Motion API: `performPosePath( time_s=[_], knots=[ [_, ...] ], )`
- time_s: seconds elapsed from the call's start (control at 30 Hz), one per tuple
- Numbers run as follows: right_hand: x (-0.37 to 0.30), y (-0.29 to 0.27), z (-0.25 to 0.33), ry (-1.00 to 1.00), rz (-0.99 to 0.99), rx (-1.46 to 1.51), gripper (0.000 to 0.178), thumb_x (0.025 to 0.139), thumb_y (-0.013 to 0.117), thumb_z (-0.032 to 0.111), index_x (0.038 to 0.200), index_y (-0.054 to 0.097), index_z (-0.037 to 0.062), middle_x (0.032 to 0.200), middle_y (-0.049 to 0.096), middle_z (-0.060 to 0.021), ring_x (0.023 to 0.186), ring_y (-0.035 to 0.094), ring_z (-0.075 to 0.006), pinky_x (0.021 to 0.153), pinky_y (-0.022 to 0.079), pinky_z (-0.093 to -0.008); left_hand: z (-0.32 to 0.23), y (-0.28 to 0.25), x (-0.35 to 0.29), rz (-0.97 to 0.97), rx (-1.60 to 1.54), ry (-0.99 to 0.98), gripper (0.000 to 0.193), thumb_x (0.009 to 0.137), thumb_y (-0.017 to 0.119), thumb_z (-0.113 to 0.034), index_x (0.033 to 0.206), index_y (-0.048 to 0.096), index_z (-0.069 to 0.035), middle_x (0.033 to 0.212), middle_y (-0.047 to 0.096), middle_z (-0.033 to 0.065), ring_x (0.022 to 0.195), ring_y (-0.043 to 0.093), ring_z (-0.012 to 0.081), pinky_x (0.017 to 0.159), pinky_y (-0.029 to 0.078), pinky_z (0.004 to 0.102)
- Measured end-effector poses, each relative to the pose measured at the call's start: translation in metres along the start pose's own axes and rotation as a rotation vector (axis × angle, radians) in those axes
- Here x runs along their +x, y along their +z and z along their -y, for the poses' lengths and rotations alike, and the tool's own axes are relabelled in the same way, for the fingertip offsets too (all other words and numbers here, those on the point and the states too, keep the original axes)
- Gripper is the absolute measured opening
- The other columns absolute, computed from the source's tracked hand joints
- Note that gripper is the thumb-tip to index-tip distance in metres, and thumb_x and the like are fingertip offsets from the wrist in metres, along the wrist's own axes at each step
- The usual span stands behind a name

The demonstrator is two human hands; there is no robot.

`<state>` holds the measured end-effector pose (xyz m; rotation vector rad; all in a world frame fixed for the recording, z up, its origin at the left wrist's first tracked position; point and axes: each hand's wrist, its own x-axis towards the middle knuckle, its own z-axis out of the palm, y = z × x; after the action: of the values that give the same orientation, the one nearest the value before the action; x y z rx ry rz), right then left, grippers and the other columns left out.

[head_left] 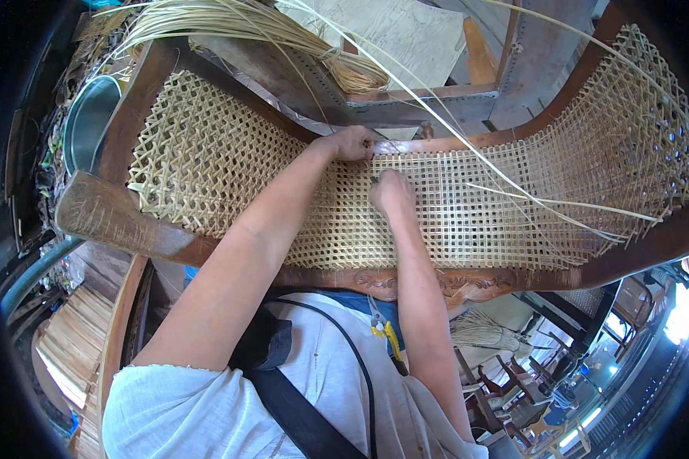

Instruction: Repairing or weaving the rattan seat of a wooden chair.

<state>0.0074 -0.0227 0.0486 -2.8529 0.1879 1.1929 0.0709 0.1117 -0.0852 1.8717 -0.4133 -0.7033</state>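
A curved wooden chair frame with a woven cane panel lies across my lap. My left hand is closed at the far wooden rail, at the panel's edge; whatever its fingers hold is too small to tell. Nearer to me, my right hand is closed low over the middle of the weave. A small dark spot shows at its fingertips, and I cannot make out what it is. Loose pale cane strands trail across the right half. The left part of the panel has a dense diagonal weave; the middle shows a squarer grid.
A bundle of cane strands rests on another wooden frame beyond the panel. A metal bucket stands at the far left. Yellow-handled cutters lie by my waist. Several wooden chairs stand at the lower right.
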Motion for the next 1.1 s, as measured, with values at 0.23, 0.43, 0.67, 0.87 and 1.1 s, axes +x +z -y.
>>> performPosePath(
  time_s=[0.23,0.43,0.67,0.87,1.1],
  knots=[
    [0.002,0.004,-0.025,0.008,0.035,0.42,0.021,0.082,0.06,0.013,0.093,0.073,0.0019,0.101,0.07,-0.0219,0.097,0.068,-0.0344,0.091,0.05,-0.0421,-0.007,-0.002,0.014,0.232,0.099,-0.028,0.017,0.077,0.068,-0.018,0.091,0.073,-0.01,0.097,0.071,0.015,0.091,0.068,0.0284,0.08,0.053,0.0393],
    [-0.004,0.003,-0.025,0.023,-0.003,0.213,0.026,0.084,0.069,0.024,0.1,0.072,0.0041,0.097,0.072,-0.0169,0.087,0.07,-0.0285,0.086,0.053,-0.0424,-0.006,0.005,0.004,0.125,0.143,0.001,0.022,0.079,0.067,-0.025,0.095,0.074,-0.01,0.095,0.072,0.0153,0.091,0.068,0.0307,0.081,0.053,0.0404],
    [-0.008,0.011,-0.015,0.062,-0.08,0.453,0.044,0.086,0.069,0.022,0.119,0.058,-0.0048,0.095,0.068,-0.0234,0.088,0.069,-0.0323,0.085,0.054,-0.0415,-0.023,0.004,-0.01,0.122,0.216,-0.063,0.029,0.08,0.071,-0.03,0.1,0.073,-0.009,0.097,0.071,0.0179,0.088,0.068,0.0308,0.08,0.053,0.0413],
    [-0.003,0.028,-0.023,0.021,-0.176,0.351,0.031,0.084,0.059,0.002,0.115,0.057,-0.0057,0.096,0.067,-0.0273,0.088,0.069,-0.0338,0.08,0.056,-0.0448,-0.043,0.005,-0.017,0.165,0.326,-0.05,0.029,0.074,0.075,-0.027,0.097,0.074,-0.009,0.094,0.072,0.0163,0.089,0.069,0.029,0.081,0.053,0.0392],
    [-0.058,-0.006,-0.072,0.028,-0.207,0.168,0.029,0.084,0.055,-0.003,0.113,0.054,-0.0068,0.098,0.064,-0.0266,0.084,0.067,-0.0344,0.074,0.055,-0.0455,-0.053,0.006,-0.02,0.172,0.225,-0.08,0.029,0.073,0.078,-0.027,0.098,0.076,-0.014,0.101,0.073,0.0083,0.095,0.068,0.0226,0.085,0.052,0.0357]
  ],
)
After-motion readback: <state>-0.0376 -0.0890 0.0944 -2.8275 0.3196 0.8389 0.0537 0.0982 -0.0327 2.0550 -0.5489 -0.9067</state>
